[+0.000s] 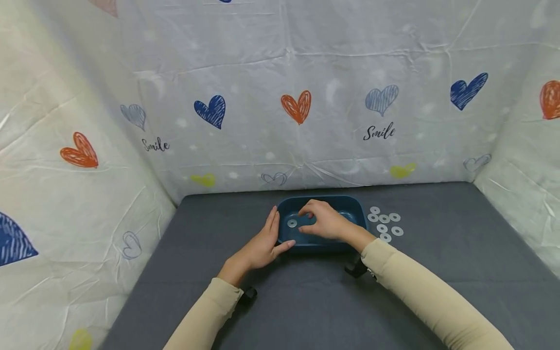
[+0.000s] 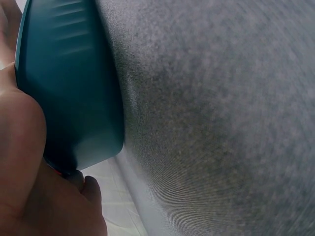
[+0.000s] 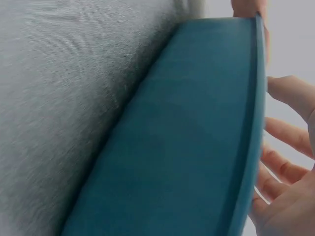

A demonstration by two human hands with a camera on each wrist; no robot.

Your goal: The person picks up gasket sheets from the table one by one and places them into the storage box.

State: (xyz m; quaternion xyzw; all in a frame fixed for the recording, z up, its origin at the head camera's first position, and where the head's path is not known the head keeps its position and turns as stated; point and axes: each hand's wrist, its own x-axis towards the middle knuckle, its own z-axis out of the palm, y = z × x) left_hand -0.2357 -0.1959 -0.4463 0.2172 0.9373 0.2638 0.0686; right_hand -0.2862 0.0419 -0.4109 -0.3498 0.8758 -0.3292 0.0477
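A dark blue tray (image 1: 323, 247) stands on the grey table, its side wall filling much of both wrist views. One pale ring-shaped washer (image 1: 291, 223) lies inside it, toward the left end. My left hand (image 1: 261, 246) rests against the tray's left end, fingers straight along that side and thumb at the front rim. Over the tray's middle is my right hand (image 1: 325, 221), fingers bent and thumb apart from them, just right of the washer. No object shows between those fingers. In the right wrist view this hand (image 3: 290, 196) appears beyond the tray rim.
Several loose washers (image 1: 384, 218) lie on the table (image 1: 437, 253) beside the tray's right end. A white cloth (image 1: 337, 146) printed with hearts hangs behind the table and at both sides. Dark wrist-worn devices (image 1: 356, 268) sit below the wrists.
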